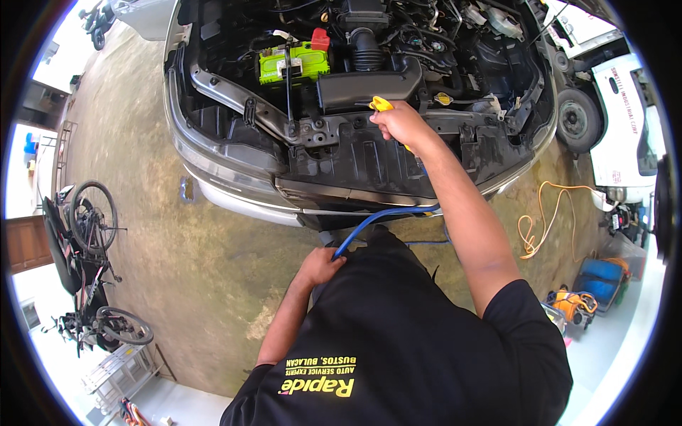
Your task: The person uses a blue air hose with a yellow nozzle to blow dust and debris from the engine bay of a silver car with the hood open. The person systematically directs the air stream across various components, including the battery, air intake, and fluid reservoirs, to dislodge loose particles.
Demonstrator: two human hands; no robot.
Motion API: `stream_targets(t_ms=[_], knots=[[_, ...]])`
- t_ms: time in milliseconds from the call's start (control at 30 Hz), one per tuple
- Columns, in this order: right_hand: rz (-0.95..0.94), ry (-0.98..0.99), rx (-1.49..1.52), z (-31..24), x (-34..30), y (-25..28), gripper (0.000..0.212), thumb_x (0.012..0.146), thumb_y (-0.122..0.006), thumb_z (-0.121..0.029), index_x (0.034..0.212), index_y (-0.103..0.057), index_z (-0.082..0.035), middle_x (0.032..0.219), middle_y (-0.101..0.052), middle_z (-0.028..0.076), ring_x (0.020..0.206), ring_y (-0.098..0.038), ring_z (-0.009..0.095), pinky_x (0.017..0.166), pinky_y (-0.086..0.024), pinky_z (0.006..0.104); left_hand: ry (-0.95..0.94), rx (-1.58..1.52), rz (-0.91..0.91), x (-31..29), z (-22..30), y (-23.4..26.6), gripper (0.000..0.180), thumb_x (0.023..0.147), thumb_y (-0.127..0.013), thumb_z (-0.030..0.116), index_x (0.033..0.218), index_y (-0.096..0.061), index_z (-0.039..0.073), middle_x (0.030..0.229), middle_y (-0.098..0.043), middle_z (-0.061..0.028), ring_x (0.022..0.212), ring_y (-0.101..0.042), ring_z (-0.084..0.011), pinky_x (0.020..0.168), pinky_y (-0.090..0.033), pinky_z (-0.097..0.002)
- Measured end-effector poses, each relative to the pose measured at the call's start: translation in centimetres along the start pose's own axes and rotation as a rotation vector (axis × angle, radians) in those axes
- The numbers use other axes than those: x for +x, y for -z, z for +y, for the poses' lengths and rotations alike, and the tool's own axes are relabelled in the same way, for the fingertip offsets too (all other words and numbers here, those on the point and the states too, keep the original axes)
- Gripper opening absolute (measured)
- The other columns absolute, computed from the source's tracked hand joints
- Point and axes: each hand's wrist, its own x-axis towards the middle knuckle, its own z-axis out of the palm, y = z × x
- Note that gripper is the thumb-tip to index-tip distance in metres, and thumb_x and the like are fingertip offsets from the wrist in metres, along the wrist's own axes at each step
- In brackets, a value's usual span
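Note:
My right hand is closed around a yellow air blow gun, holding it over the front edge of a car's open engine bay. A blue air hose shows below the gun and curves to my left hand, which grips it low near my body. Just beyond the gun lies a black air intake duct. To its left sits a bright green car battery with a red terminal cover. My fingers partly hide the gun's handle.
The car's front bumper curves across in front of me. Bicycles stand at the left, near a folded ladder. An orange cord lies on the floor at the right, with a white vehicle beyond it.

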Motion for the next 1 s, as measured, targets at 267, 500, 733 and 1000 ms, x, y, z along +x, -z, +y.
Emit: stream_targets(t_ms=[267, 500, 733, 1000], knots=[[-0.079, 0.045, 0.056, -1.1, 0.7, -4.7, 0.011, 0.092, -0.065, -0.012, 0.088, -0.059, -0.004, 0.069, -0.052, -0.001, 0.061, -0.048, 0.01, 0.058, -0.043, 0.031, 0.076, -0.08, 0.153, -3.0, -4.0, 1.0, 0.033, 0.083, -0.071, 0.033, 0.082, -0.07, -0.001, 0.072, -0.065, -0.0255, 0.074, -0.067, -0.0451, 0.068, -0.052, -0.0498], [-0.077, 0.065, 0.006, -1.0, 0.7, -5.3, 0.01, 0.093, -0.065, -0.012, 0.087, -0.061, -0.004, 0.069, -0.053, -0.001, 0.061, -0.049, 0.01, 0.058, -0.043, 0.0302, 0.125, -0.032, 0.181, -4.5, -1.5, 2.5, 0.042, 0.089, -0.072, 0.037, 0.074, -0.067, -0.002, 0.064, -0.06, -0.0232, 0.064, -0.062, -0.0378, 0.062, -0.05, -0.0464], [0.081, -0.002, 0.067, 2.3, -1.8, 2.8, 0.019, 0.089, -0.071, -0.018, 0.085, -0.064, 0.0, 0.065, -0.058, 0.002, 0.058, -0.056, 0.014, 0.057, -0.046, 0.033, 0.053, -0.06, 0.156, -4.0, -0.6, 0.7, 0.046, 0.101, -0.06, 0.046, 0.09, -0.062, 0.002, 0.073, -0.063, -0.0226, 0.074, -0.063, -0.0411, 0.067, -0.048, -0.051], [0.266, -0.061, 0.07, 6.2, -4.1, 9.6, 0.018, 0.091, -0.068, -0.018, 0.08, -0.061, -0.006, 0.065, -0.056, 0.0, 0.056, -0.055, 0.013, 0.056, -0.043, 0.0314, -0.041, 0.082, 0.171, -1.2, 4.3, -0.1, 0.04, 0.106, -0.05, 0.047, 0.107, -0.057, 0.008, 0.083, -0.068, -0.0237, 0.088, -0.065, -0.0489, 0.074, -0.049, -0.0578]])
